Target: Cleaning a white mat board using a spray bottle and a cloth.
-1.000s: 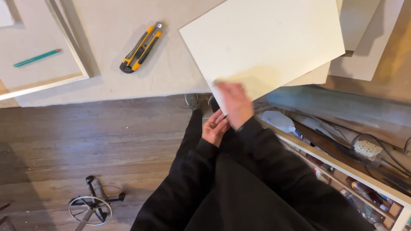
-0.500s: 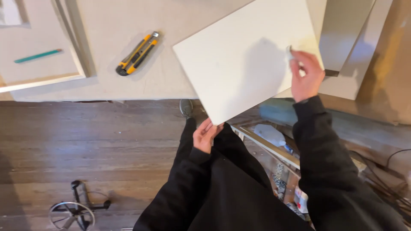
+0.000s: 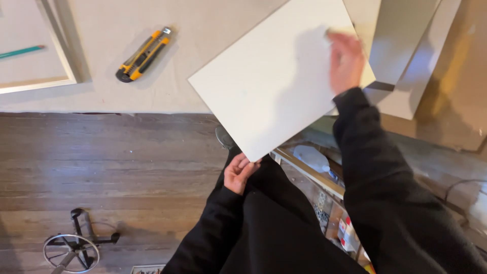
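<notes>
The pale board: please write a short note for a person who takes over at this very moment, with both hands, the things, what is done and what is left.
Left hand: at the near corner of the pale board, fingers on its edge.
Right hand: blurred, lying on the far right part of the board; grip unclear.
Board: flat, angled, hanging over the edge of the cloth-covered table.
Yellow utility knife: on the table to the left, untouched.
Done: no cut shows on the board.
Left: the board is not squared to the table edge.
</notes>
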